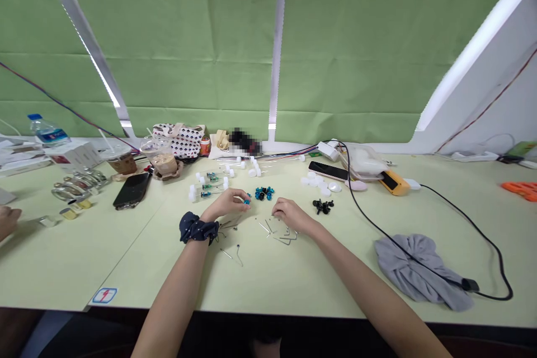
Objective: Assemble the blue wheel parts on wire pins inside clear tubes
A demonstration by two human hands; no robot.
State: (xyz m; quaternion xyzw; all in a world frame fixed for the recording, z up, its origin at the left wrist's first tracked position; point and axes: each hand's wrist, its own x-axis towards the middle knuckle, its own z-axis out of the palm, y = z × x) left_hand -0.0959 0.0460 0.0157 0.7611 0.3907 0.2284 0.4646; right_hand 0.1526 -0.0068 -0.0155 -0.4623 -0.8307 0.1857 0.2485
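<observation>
One left hand (pixel 226 204), angled inward, fingertips pinching blue piece (pixel 246 201); one right hand (pixel 291 215), knuckles up, fingers bunched, contents unclear. Blue-and-black pieces (pixel 264 194) clustered between hands, slightly beyond; bent metal rods (pixel 282 241) nearer.

1. Blue and black were shown by the clustered small parts (pixel 269 196); blue was repeated on the piece (pixel 246 201) at the left hand (pixel 227 205).
2. The bent rods (pixel 282 241) were coloured silver.
3. Plain black was shown by the pronged pieces (pixel 323 207).
4. The scrunchie (pixel 193 229) was coloured navy and speckled with white.
5. The pouch (pixel 184 139) was patterned with dark diamonds on white.
6. The tabletop (pixel 335 285) was tinted pale yellow-green.
</observation>
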